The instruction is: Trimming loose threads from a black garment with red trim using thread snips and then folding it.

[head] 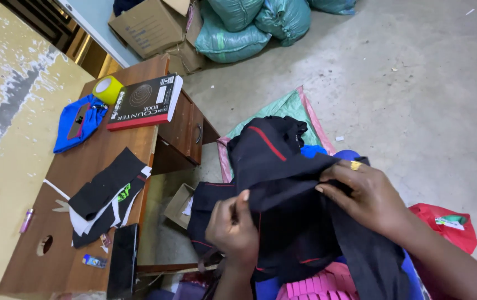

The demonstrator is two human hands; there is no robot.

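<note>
Both hands — left hand (pixel 233 228), right hand (pixel 363 194) — grip black garment (pixel 283 183).

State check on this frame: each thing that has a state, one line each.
Left hand: closed, pinching the dark garment.
Right hand: closed on a fold of the garment.
Dark garment: bunched, held up off the floor.
Desk cupboard door: shut.
Black book: closed, lying flat on the desk.
Tape roll: lying on its side.
Cardboard box: flaps open.
Green sacks: full, piled together.
Phone: screen dark.
</note>
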